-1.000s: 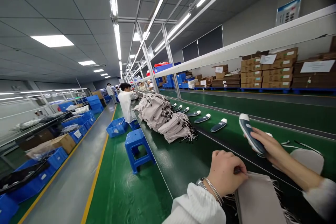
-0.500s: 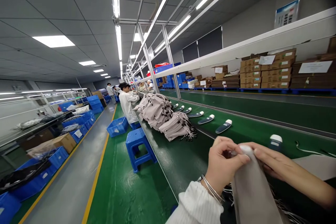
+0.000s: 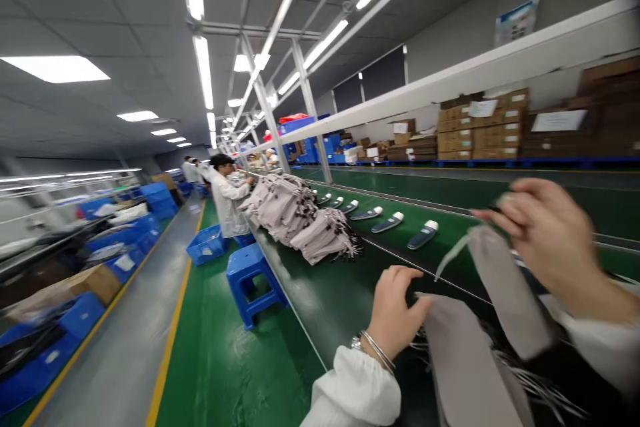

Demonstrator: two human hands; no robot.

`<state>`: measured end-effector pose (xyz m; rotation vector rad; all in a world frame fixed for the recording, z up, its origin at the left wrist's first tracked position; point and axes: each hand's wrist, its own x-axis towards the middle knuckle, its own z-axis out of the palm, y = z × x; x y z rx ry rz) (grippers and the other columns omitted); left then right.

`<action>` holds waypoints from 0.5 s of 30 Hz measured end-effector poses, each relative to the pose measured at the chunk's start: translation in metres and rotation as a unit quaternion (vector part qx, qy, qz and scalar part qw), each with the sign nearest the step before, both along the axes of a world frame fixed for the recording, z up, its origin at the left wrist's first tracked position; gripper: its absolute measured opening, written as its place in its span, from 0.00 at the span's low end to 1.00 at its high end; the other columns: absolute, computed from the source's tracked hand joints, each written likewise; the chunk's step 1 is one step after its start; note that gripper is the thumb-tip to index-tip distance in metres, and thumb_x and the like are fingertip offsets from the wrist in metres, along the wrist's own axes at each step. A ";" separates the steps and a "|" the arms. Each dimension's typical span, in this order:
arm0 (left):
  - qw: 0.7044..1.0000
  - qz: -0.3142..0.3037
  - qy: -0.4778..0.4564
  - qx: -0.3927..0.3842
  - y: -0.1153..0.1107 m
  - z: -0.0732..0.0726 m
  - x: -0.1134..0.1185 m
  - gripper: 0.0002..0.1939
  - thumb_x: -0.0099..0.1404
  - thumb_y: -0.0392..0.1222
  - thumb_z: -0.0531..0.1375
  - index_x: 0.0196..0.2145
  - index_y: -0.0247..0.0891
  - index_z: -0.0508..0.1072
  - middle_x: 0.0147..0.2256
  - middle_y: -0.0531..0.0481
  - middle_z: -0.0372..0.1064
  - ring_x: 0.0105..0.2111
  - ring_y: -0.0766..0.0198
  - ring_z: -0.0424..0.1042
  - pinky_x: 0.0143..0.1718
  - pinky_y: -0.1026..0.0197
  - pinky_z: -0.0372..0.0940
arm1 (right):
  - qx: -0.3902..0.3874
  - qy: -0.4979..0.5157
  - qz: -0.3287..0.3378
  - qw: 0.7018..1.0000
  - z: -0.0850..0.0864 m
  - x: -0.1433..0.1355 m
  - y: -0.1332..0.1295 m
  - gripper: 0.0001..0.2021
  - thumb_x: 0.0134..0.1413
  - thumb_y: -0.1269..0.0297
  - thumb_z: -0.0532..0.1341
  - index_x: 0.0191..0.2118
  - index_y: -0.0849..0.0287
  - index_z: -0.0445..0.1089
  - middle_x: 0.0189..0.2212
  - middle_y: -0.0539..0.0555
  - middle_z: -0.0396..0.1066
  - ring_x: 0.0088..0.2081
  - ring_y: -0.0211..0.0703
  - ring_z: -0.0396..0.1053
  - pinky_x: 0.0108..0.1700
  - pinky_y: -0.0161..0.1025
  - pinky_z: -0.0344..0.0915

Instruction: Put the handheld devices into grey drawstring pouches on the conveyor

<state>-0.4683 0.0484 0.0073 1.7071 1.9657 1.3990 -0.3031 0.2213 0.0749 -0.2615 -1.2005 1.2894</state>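
My right hand [image 3: 555, 247] is raised at the right, fingers pinched at the top of a narrow beige-grey drawstring pouch [image 3: 505, 290]. That pouch hangs tilted below the fingers, and a pale cord trails off its upper left. Whether anything is inside it cannot be seen. Lower down, my left hand [image 3: 395, 313] has its thumb apart from its fingers. The thumb is close to the top edge of another beige-grey pouch [image 3: 465, 353] lying on a pile; whether it touches is unclear. White cords [image 3: 545, 387] spread out from under that pile.
Dark blue, white-tipped flat devices [image 3: 424, 235] lie in a row along the green belt. Heaped pouches [image 3: 287, 210] with black cord ends sit farther up the bench. A blue stool [image 3: 253, 283], a blue bin [image 3: 206, 245] and a seated co-worker [image 3: 226, 197] are on the left.
My hands have parted. My right hand has risen to the right with a pouch, while my left hand has let go and moved slightly left and down. The view has turned slightly right.
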 end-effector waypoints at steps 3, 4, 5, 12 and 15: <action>0.995 -0.021 0.066 -0.065 0.004 -0.015 0.000 0.19 0.63 0.36 0.61 0.51 0.44 0.74 0.50 0.47 0.74 0.53 0.52 0.69 0.57 0.46 0.61 | 0.076 -0.130 -0.125 0.981 -0.006 -0.044 0.047 0.12 0.58 0.63 0.55 0.48 0.52 0.61 0.23 0.44 0.60 0.22 0.37 0.60 0.45 0.48 0.72; 0.994 -0.030 0.071 -0.078 0.006 -0.018 -0.001 0.16 0.64 0.36 0.59 0.49 0.44 0.75 0.48 0.48 0.75 0.51 0.52 0.70 0.56 0.46 0.61 | 0.084 -0.239 -0.168 0.953 -0.013 -0.055 0.063 0.16 0.59 0.62 0.54 0.53 0.53 0.59 0.30 0.48 0.67 0.26 0.39 0.66 0.43 0.47 0.72; 0.993 -0.040 0.075 -0.085 0.008 -0.019 -0.001 0.13 0.65 0.36 0.58 0.45 0.43 0.76 0.45 0.49 0.76 0.49 0.54 0.71 0.55 0.46 0.61 | 0.085 -0.314 -0.189 0.927 -0.022 -0.064 0.078 0.20 0.58 0.63 0.56 0.56 0.55 0.59 0.39 0.54 0.71 0.31 0.42 0.70 0.44 0.48 0.71; 0.989 -0.030 0.092 -0.113 0.020 -0.017 0.004 0.15 0.64 0.40 0.60 0.48 0.43 0.78 0.49 0.45 0.75 0.51 0.51 0.71 0.58 0.43 0.59 | 0.001 -0.618 -0.178 0.766 -0.093 -0.110 0.121 0.19 0.46 0.59 0.67 0.43 0.61 0.68 0.47 0.69 0.73 0.49 0.65 0.73 0.52 0.57 0.65; 0.986 -0.026 0.023 -0.164 0.032 -0.026 -0.001 0.07 0.61 0.44 0.63 0.36 0.43 0.80 0.38 0.49 0.78 0.43 0.53 0.73 0.56 0.46 0.61 | -0.042 -0.626 -0.184 0.757 -0.116 -0.119 0.125 0.19 0.40 0.59 0.69 0.38 0.59 0.65 0.51 0.76 0.69 0.52 0.70 0.71 0.50 0.61 0.64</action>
